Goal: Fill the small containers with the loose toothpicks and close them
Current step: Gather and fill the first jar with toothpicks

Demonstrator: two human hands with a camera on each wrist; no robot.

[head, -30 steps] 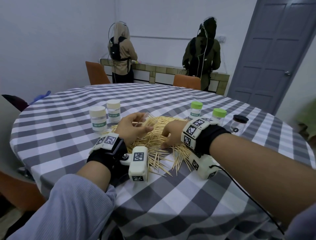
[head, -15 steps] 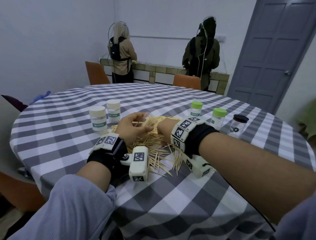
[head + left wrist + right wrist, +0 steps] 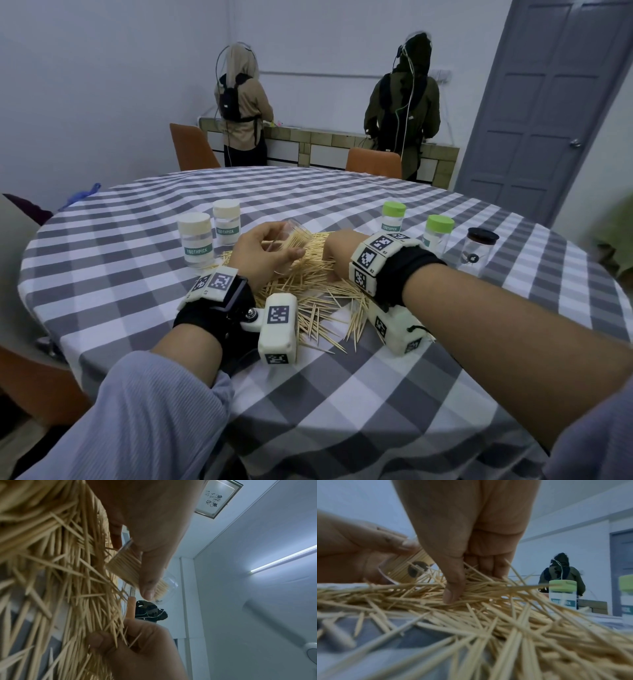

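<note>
— Head view first. How far along?

— Roughly midway, by judgement. Saw the left hand [image 3: 263, 255] curled round a small clear plastic container [image 3: 294, 236], tipped on its side above the table, open and already well packed with toothpicks. Saw the right hand [image 3: 337, 253] just beside it, down in the pile of loose pale wooden toothpicks [image 3: 318, 301] on the grey-and-white checked tablecloth [image 3: 137, 274].

— And the right fingers?

— Narrow. Found thumb and fingers [image 3: 488, 566] pinched on a small clump from the pile in the right wrist view. Saw the same from the left wrist view, with the container's packed mouth [image 3: 123, 568] turned toward that clump.

— Left to do?

— Plenty, judging by the size of the pile. Needed topping up and closing the held container; could not find its lid anywhere. Counted five more standing capped around the pile: two cream-lidded containers [image 3: 196, 245] to the left, two green-lidded containers [image 3: 393, 216] to the right, and a black-lidded clear jar [image 3: 479, 248] furthest right. Could not tell how full the cream and green ones were. Made out no toothpicks in the jar.

— Any writing?

— Read "TOOTHPICK" in white on green bands on both cream-lidded containers. Made out a similar band on the nearer green one, too small to read whole. Noted black-and-white square code markers on both wrist units, and a framed sheet of brush script in the left wrist view, not legible.
</note>
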